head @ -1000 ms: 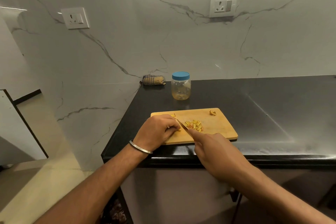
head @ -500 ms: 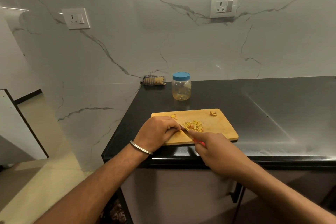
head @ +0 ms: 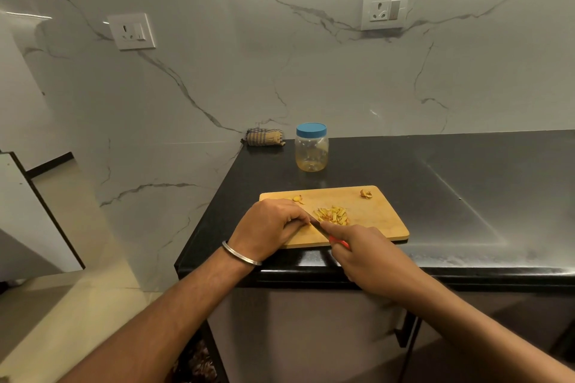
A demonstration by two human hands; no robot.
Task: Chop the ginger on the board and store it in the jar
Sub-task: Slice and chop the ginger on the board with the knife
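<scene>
Chopping in hand: ginger under the left hand, knife in the right, jar not yet touched.

The left hand (head: 270, 224) lies curled on the wooden cutting board (head: 384, 221), its grip bunched over a piece of ginger that is hidden beneath the fingers, so I cannot tell that piece's axis. Just to its right the knife (head: 320, 229) runs diagonally, tip toward the far left and red handle back toward the near right, the right hand (head: 370, 256) clenched round that handle. Beside the blade lies the cut ginger heap (head: 332, 215), short strips lying mostly front to back. The lidded plastic jar (head: 311, 147) stands upright on the black tabletop (head: 466, 183), behind the board and apart from it. Next, judging by this, more cuts, then unscrewing the blue lid.
</scene>
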